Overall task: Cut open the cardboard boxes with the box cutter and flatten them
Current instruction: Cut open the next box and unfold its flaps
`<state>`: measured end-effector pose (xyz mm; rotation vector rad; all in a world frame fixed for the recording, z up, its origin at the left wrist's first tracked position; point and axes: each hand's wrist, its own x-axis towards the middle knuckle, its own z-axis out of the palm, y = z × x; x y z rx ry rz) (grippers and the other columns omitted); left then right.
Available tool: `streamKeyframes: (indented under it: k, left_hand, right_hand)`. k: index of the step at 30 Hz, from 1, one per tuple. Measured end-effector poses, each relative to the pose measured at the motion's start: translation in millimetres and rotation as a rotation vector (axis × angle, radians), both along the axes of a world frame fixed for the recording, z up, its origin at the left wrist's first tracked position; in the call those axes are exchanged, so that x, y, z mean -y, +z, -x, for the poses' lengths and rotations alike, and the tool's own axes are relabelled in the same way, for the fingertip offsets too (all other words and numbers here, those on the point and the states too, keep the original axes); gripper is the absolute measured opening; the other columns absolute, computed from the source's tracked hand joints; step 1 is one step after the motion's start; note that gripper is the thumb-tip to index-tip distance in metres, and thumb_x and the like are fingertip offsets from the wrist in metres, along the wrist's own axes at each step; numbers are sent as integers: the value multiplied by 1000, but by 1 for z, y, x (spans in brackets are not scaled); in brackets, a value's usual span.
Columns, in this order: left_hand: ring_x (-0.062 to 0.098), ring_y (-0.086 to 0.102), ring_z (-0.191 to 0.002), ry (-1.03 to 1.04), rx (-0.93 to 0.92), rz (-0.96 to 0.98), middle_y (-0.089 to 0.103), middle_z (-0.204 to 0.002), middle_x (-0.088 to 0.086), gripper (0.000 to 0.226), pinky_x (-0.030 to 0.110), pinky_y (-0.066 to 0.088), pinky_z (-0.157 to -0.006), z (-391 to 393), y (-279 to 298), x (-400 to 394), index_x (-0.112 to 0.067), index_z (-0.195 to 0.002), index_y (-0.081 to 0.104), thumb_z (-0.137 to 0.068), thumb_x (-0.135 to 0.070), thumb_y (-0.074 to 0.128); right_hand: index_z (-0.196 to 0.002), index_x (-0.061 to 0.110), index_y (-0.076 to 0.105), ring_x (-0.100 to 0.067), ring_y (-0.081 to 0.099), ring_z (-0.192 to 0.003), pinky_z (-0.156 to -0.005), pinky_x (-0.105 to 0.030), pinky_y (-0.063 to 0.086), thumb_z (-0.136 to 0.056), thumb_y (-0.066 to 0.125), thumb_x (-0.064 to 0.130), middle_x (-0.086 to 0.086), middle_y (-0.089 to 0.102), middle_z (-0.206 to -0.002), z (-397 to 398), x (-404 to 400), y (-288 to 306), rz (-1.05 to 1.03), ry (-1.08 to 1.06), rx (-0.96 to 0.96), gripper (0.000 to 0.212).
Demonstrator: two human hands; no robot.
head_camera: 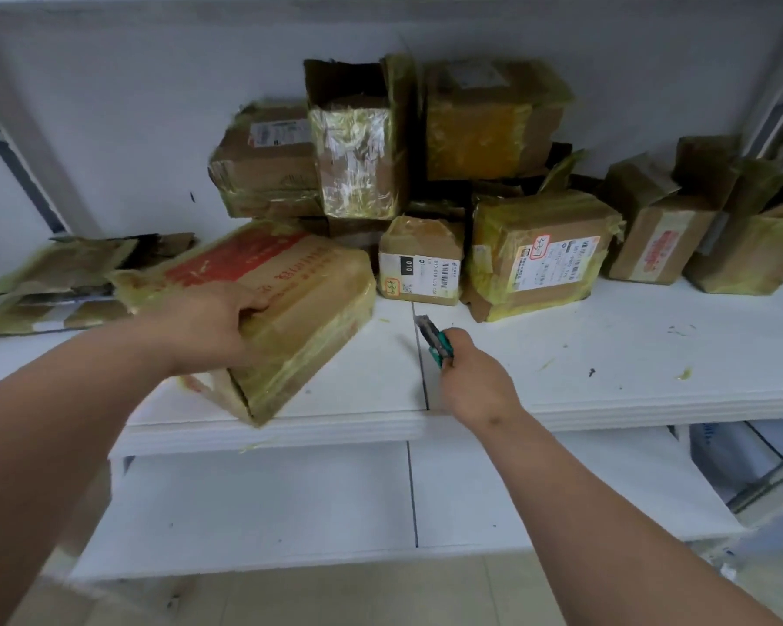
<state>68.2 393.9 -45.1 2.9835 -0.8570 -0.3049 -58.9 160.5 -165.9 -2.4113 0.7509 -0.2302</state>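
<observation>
Our left hand (218,329) grips the large tape-wrapped brown cardboard box (263,318) at the white shelf's (606,354) front edge; our right hand (475,381) clasps the green box cutter (435,338), blade out. Next, we judge, comes slicing the tape seam.

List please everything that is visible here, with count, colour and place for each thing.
large box: one, brown with red print and yellowish tape, front left of shelf
flattened cardboard: a small pile, brown, far left
taped boxes: about eight, brown with yellow tape, stacked along the wall
box cutter: one, green, blade out, over the shelf
shelf: white, with a lower board beneath
tape scraps: a few, yellowish, right side of shelf
left hand: grips the large box
right hand: holds the box cutter
</observation>
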Motion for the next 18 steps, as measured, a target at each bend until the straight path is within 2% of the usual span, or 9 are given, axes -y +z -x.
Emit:
streamKeyframes:
  k: [3,5,7,9,12,14,15,17,18]
  left_hand:
    - [19,47,-125,40,38,15,44,-148,-5,71,27,41,-97,-7,-6,-20,-35,-146,41,-83,-14,64]
    - [21,46,-129,68,109,18,43,-149,-7,71,28,41,-100,-13,-16,-33,-37,-144,44,-82,-4,60]
    - [25,46,-126,68,227,58,48,-144,-2,70,39,43,-104,-21,-30,-48,-38,-140,49,-80,-6,63]
    - [26,44,-119,104,306,83,49,-135,1,66,42,43,-101,-24,-40,-60,-42,-140,48,-83,-14,63]
    - [24,37,-118,155,365,51,42,-137,-2,64,36,39,-101,-20,-51,-64,-46,-146,36,-89,-23,55]
    - [25,36,-119,139,409,37,39,-141,-3,69,37,38,-101,-17,-56,-63,-43,-149,31,-86,-31,56]
    - [25,35,-120,140,423,33,39,-142,-4,71,38,37,-101,-15,-58,-63,-41,-150,30,-84,-35,57]
    - [26,35,-120,143,436,18,38,-144,-4,76,40,37,-101,-14,-59,-63,-40,-150,28,-82,-45,61]
    - [26,35,-121,142,442,13,37,-144,-4,78,40,37,-101,-14,-59,-63,-40,-150,28,-81,-49,62]
  right_hand:
    - [-134,20,44,-31,48,-79,-73,-35,41,-96,36,12,-7,42,-96,-16,12,-7,127,22,-129,40]
    - [-139,23,40,-30,53,-86,-78,-36,38,-96,35,15,-7,45,-102,-24,16,-9,240,35,-202,44]
    - [-144,29,36,-30,53,-109,-88,-39,34,-94,38,17,-6,52,-118,-29,20,-8,443,40,-247,52]
    - [-147,32,34,-29,39,-127,-102,-43,28,-92,43,19,-5,46,-134,-32,20,-4,530,16,-223,58]
    - [-146,30,41,-28,33,-131,-107,-44,23,-94,49,21,-2,43,-138,-44,5,1,412,40,-16,53]
    - [-143,28,46,-26,41,-127,-106,-42,29,-94,50,19,-3,48,-134,-55,-17,2,266,190,98,50]
    - [-137,29,50,-25,48,-122,-102,-39,37,-93,51,16,-3,52,-128,-61,-30,2,136,264,155,46]
    - [-114,32,57,-19,58,-100,-79,-29,47,-92,54,13,2,58,-109,-69,-53,4,-127,279,274,29]
    - [-106,32,53,-15,58,-91,-69,-23,44,-91,56,14,6,58,-100,-73,-61,5,-221,229,308,23]
